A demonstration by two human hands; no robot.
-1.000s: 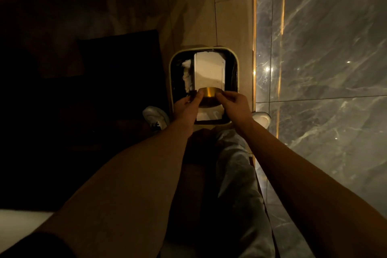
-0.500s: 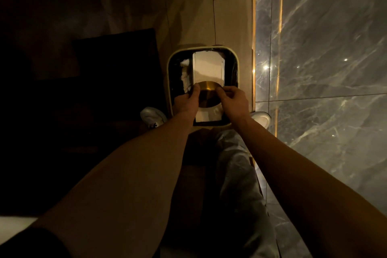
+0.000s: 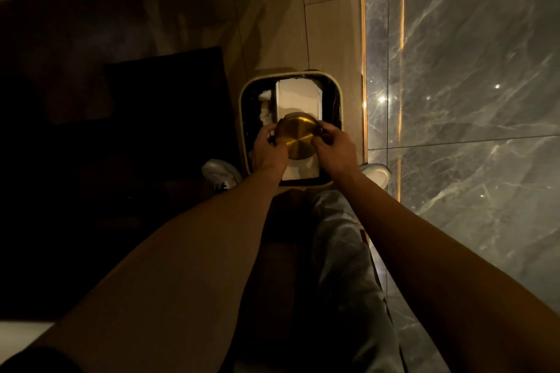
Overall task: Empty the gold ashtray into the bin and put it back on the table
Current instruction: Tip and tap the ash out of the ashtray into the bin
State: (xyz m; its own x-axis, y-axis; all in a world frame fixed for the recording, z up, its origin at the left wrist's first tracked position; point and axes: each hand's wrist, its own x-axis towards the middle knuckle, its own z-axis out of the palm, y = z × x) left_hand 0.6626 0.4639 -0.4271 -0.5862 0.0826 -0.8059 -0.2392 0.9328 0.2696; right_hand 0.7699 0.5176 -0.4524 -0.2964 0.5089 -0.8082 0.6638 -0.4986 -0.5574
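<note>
The gold ashtray (image 3: 298, 136) is turned upside down, its round brushed base facing up at me, right over the open bin (image 3: 244, 118). My left hand (image 3: 268, 150) grips its left edge and my right hand (image 3: 333, 150) grips its right edge. The bin is a cream-rimmed rounded square with a dark liner; white paper or card (image 3: 298, 97) and crumpled white bits lie inside. The ashtray's inside is hidden from me.
The bin stands on beige floor tiles beside a grey marble wall (image 3: 469, 100) with a lit gold strip (image 3: 362, 70). A dark mat or low furniture (image 3: 136, 118) fills the left. My shoes (image 3: 219, 174) flank the bin; my grey trousers are below.
The ashtray has been tipped over from edge-on to fully inverted above the bin, with both hands rotating around it. The bin has not moved.
</note>
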